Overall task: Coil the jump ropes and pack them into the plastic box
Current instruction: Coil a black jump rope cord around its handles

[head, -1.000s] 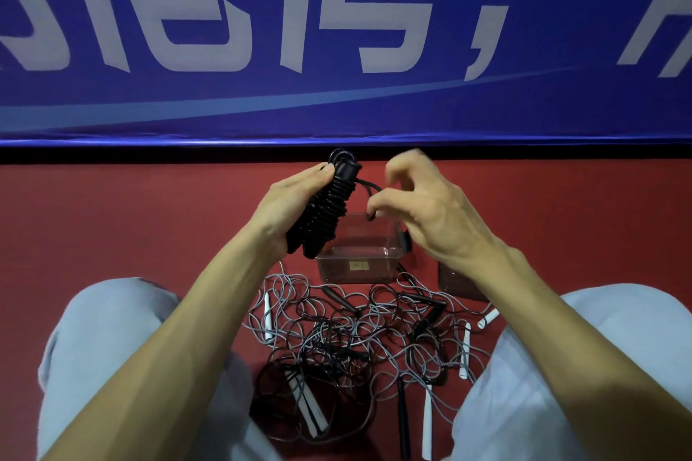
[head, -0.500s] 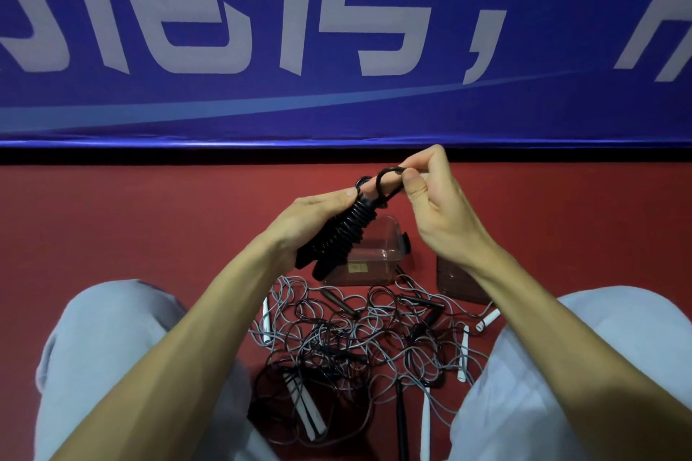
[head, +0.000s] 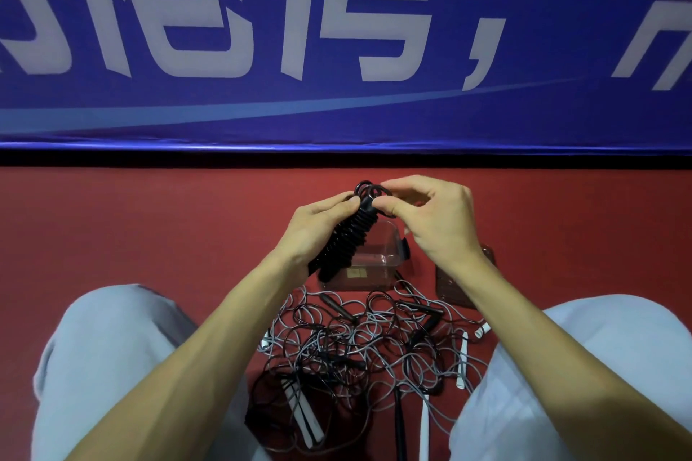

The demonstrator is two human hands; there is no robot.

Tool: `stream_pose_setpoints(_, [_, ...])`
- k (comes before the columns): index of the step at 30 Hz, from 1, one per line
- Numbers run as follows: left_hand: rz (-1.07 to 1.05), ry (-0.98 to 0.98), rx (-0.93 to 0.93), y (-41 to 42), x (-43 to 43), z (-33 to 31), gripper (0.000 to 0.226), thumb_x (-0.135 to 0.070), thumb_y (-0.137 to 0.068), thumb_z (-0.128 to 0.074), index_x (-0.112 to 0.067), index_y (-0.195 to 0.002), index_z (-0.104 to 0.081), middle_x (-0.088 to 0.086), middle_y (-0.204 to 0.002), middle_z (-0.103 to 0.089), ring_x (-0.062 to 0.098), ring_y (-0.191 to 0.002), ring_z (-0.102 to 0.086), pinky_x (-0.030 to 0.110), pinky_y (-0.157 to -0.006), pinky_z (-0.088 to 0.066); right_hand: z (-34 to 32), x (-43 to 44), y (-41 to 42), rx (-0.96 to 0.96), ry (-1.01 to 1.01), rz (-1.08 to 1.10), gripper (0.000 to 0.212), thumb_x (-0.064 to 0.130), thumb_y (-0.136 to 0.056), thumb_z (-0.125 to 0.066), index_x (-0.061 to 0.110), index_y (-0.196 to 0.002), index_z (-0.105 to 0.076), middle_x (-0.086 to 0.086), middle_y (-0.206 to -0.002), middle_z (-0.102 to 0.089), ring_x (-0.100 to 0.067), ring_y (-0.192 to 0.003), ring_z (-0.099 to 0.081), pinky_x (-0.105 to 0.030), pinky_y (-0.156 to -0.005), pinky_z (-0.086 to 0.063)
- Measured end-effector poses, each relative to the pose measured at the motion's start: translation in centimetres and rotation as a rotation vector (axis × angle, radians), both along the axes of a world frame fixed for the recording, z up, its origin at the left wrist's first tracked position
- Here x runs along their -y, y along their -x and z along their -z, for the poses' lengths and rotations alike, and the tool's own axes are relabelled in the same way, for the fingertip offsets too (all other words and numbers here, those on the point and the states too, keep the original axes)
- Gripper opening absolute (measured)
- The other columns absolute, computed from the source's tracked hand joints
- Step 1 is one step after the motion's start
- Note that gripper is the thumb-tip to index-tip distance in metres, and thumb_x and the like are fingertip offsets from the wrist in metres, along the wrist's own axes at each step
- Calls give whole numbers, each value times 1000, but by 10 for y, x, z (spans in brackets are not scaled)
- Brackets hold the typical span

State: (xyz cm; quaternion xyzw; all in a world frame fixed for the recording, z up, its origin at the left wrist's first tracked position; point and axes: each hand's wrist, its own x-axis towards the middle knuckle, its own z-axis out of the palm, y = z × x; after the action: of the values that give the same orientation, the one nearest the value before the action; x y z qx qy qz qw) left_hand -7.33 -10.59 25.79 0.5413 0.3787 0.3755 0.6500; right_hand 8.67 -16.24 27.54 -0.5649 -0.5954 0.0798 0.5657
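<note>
The left hand (head: 314,232) holds a black jump rope (head: 348,239) that is wound into a tight bundle. Its fingers curl around the bundle and its thumb presses on the top part. The bundle tilts, with its top end up and to the right and its bottom end down and to the left. The right hand (head: 438,225) pinches the small loops at the top of the bundle between the thumb and first finger. The other fingers of that hand are bent and hold nothing. Both hands are up in the air, in front of the plastic box (head: 385,247). The box is see-through and sits on the red floor (head: 149,236). The low end of the bundle covers the left side of the box in this view. Just to the right of the box lies a flat see-through piece (head: 449,288), partly hidden by the right wrist, and I cannot tell what it is. Nearer to the person, between the two knees in grey trousers (head: 112,367), lies a messy pile of ropes (head: 359,344). Some of these are black and some are grey, with black and white handles all tangled up. Behind the floor hangs a big blue banner (head: 337,112) with white letters.
</note>
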Motion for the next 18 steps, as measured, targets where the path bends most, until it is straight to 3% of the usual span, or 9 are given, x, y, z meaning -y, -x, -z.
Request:
stream_pose_setpoints(4, [-32,-127,-30,-2,6,-1,15,-26,-90,-69,-38,-96,-75,8,-92,-76,24,-72,-70,38,-68,-54,5,-4,-2,223,-118,116,19,14,-72,-84,9,-89,-79,-2,-79,-73,-11,-66,-65,-10,-62,-46])
stream_pose_setpoints(7, [-55,-200,-88,-3,7,2,23,-37,-87,-70,-37,-110,-73,8,-99,-75,31,-83,-72,37,-62,-53,6,-5,-3,315,-130,144,18,15,-74,-83,9,-90,-79,-3,-79,-67,-13,-68,-60,-8,-64,-43])
stream_pose_setpoints(10, [-54,-303,-154,-4,8,5,30,-48,-82,-67,-45,-112,-70,10,-90,-75,32,-85,-72,45,-65,-56,8,-4,-5,381,-137,153,17,15,-75,-82,7,-90,-78,-3,-78,-63,-13,-67,-58,-5,-65,-41])
stream_pose_setpoints(14, [23,-404,-210,-6,12,4,19,-46,-93,-60,-51,-110,-67,6,-79,-74,30,-83,-73,52,-75,-58,10,1,-4,426,-199,201,15,16,-76,-82,7,-87,-77,-3,-78,-64,-15,-64,-59,-16,-60,-45])
stream_pose_setpoints(18, [67,-445,-237,-8,17,6,16,-43,-97,-54,-46,-110,-64,10,-75,-71,29,-70,-72,40,-63,-60,11,2,0,442,-217,280,8,23,-78,-78,15,-79,-76,1,-75,-64,-17,-61,-62,-26,-50,-48])
